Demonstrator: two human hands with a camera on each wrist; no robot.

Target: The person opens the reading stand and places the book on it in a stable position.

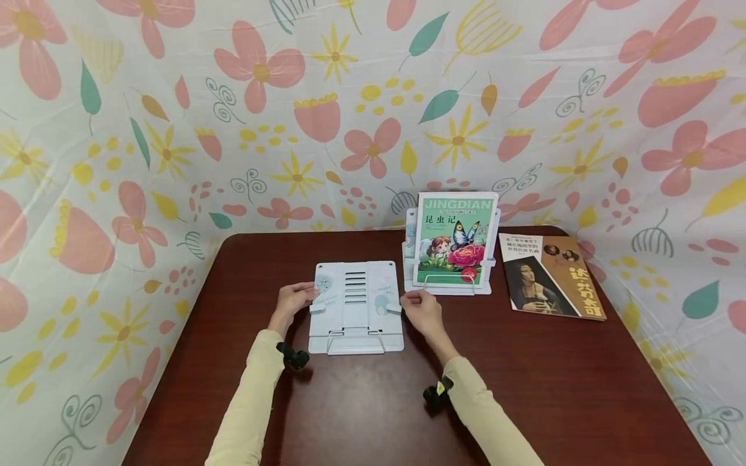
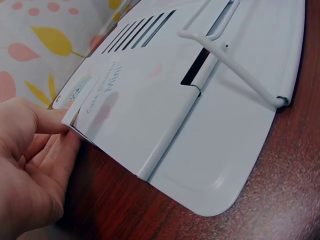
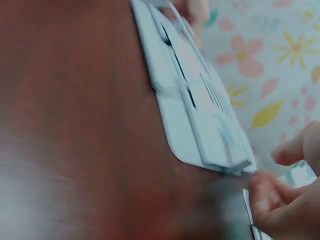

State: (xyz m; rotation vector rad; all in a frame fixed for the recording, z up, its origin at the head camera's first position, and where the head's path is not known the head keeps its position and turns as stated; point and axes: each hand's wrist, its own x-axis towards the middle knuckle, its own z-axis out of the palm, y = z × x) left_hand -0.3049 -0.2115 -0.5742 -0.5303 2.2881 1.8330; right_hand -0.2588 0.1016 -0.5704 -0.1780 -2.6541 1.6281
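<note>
A white metal book stand [image 1: 357, 320], printed with small pictures and lettering, lies almost flat on the table. Slots cut its back panel, and a wire page holder [image 2: 240, 75] spans its lower ledge. My left hand [image 1: 294, 299] grips the stand's left edge beside the side clip; in the left wrist view its fingers [image 2: 62, 155] are below the edge. At the right edge is my right hand [image 1: 424, 312], fingertips at the right side clip [image 1: 394, 309]. The right wrist view is blurred; one finger [image 3: 290, 151] stands apart from the others, and their hold is unclear.
Behind my right hand stands a second white book stand [image 1: 409, 252] bearing an upright green book [image 1: 451, 239]. Right of it a brown and white book [image 1: 550, 278] with a painted portrait lies on the dark red table [image 1: 361, 401]. A flowered cloth [image 1: 350, 129] hangs behind.
</note>
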